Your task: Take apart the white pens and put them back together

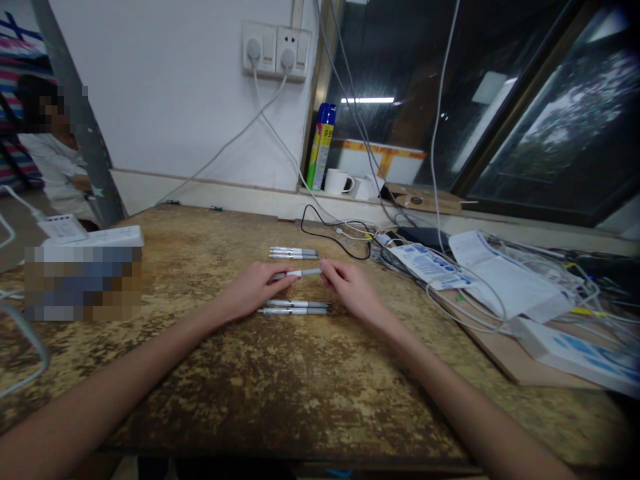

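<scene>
A white and grey pen (306,272) is held level between my two hands over the worn wooden table (280,387). My left hand (257,287) is closed on its left part, thumb along the barrel. The fingertips of my right hand (347,287) pinch its right end. Just beyond the held pen lies a small group of similar pens (294,253), side by side. Nearer to me, another group of pens (300,307) lies parallel, its left end close under my left hand.
Papers (510,273), tangled cables and a white box (575,353) crowd the right side. A power strip (117,237) sits at the left edge. On the sill stand a spray can (321,148) and a white mug (337,181). A person (60,167) is at the far left.
</scene>
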Available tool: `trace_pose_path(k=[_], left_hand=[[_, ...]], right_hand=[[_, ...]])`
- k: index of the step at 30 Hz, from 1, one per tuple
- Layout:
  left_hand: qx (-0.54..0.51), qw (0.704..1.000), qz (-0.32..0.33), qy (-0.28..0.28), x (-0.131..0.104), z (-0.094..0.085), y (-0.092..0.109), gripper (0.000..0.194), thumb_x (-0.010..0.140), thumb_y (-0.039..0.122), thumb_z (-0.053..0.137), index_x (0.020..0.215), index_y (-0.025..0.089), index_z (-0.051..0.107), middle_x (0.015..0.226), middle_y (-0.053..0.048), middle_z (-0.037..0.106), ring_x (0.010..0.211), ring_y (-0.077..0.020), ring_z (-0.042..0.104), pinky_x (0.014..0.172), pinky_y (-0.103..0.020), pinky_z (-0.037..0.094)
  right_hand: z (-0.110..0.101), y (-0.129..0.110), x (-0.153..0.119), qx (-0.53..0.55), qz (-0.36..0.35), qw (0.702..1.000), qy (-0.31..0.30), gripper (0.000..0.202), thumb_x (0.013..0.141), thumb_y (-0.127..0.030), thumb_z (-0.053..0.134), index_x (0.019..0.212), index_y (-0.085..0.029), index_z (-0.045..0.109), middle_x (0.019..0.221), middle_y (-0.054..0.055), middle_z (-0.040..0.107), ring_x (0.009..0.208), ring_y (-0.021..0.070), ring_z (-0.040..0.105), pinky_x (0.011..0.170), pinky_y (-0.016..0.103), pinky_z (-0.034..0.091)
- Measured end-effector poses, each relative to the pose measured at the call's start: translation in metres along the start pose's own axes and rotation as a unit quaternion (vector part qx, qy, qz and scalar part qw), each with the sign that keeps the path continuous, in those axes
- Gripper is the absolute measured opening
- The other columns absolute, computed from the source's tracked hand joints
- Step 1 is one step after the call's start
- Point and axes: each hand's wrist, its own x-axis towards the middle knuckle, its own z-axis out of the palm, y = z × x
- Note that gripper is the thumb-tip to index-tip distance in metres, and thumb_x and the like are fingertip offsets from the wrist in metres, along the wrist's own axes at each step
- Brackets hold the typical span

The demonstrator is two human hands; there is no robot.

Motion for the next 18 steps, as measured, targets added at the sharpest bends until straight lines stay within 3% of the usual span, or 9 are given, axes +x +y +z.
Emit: trace_pose_path(k=[3, 7, 10, 13, 18], left_hand=[[0.018, 1.0, -0.002, -0.023, -0.001, -0.002, -0.002, 0.035, 0.105, 0.043, 0.051, 0.096, 0.019, 0.076, 0.077, -0.001, 0.072, 0.067, -0.0158, 0.06, 0.064, -0.026, 0.036], [0.07, 0.997, 0.008, 0.012, -0.003, -0.005, -0.002, 0.033, 0.103, 0.044, 0.054, 0.1, 0.022, 0.079, 0.089, -0.003, 0.077, 0.078, -0.0194, 0.065, 0.069, -0.028, 0.038], [0.078, 0.996, -0.006, 0.029, -0.002, -0.007, 0.001, 0.032, 0.101, 0.046, 0.057, 0.104, 0.024, 0.08, 0.091, -0.004, 0.078, 0.078, -0.0204, 0.066, 0.07, -0.029, 0.039], [-0.034, 0.997, -0.052, 0.05, 0.002, -0.009, 0.002, 0.03, 0.095, 0.047, 0.065, 0.101, 0.022, 0.079, 0.085, -0.004, 0.078, 0.073, -0.0186, 0.065, 0.068, -0.029, 0.042], [-0.218, 0.959, -0.129, 0.126, 0.007, -0.015, -0.006, 0.037, 0.082, 0.047, 0.079, 0.103, 0.016, 0.077, 0.096, -0.009, 0.078, 0.082, -0.0196, 0.066, 0.065, -0.026, 0.044]], right_hand=[[0.0, 0.002, 0.0, 0.003, 0.003, 1.0, 0.009, 0.048, 0.102, -0.054, 0.04, 0.068, -0.021, 0.046, 0.063, -0.002, 0.043, 0.06, 0.0142, 0.039, 0.06, 0.031, 0.025], [0.003, 0.008, 0.001, 0.051, 0.047, 0.998, -0.015, 0.048, 0.097, -0.057, 0.043, 0.066, -0.022, 0.042, 0.061, -0.004, 0.036, 0.058, 0.0131, 0.032, 0.058, 0.03, 0.022], [0.003, 0.011, 0.005, 0.112, 0.079, 0.99, -0.016, 0.049, 0.093, -0.063, 0.048, 0.067, -0.022, 0.045, 0.063, -0.004, 0.038, 0.057, 0.0129, 0.032, 0.056, 0.03, 0.023], [0.002, 0.011, 0.007, 0.155, 0.096, 0.983, -0.004, 0.052, 0.088, -0.068, 0.051, 0.066, -0.022, 0.045, 0.063, -0.003, 0.04, 0.057, 0.0128, 0.032, 0.056, 0.03, 0.023], [0.009, 0.006, 0.003, 0.205, 0.099, 0.973, -0.033, 0.05, 0.092, -0.065, 0.047, 0.066, -0.022, 0.043, 0.059, -0.005, 0.035, 0.056, 0.0127, 0.029, 0.056, 0.029, 0.023]])
